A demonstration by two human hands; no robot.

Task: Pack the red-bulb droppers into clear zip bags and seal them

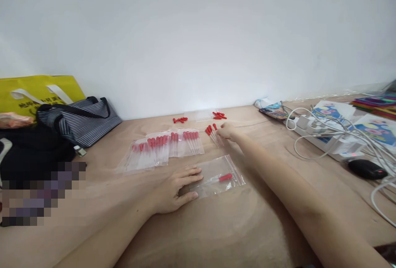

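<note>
My left hand (177, 189) lies with fingers apart on the left end of a clear zip bag (212, 169). Inside that bag is one dropper with a red bulb (225, 177). Farther forward, my right hand (228, 131) has its fingers pinched at the right side of a small group of red-topped droppers (211, 129); one red bulb is right at the fingertips. To the left, overlapping clear bags (151, 156) hold several red-topped droppers. Near the wall lie loose red bulbs (180, 119) and another group of red-topped droppers (219, 115).
A striped bag (86, 121), a yellow bag (68, 84), a black bag (34, 152) and a small bottle (80, 150) stand at the left. On the right are white cables with chargers (337, 140), a black mouse (367, 169) and printed sheets (375, 129).
</note>
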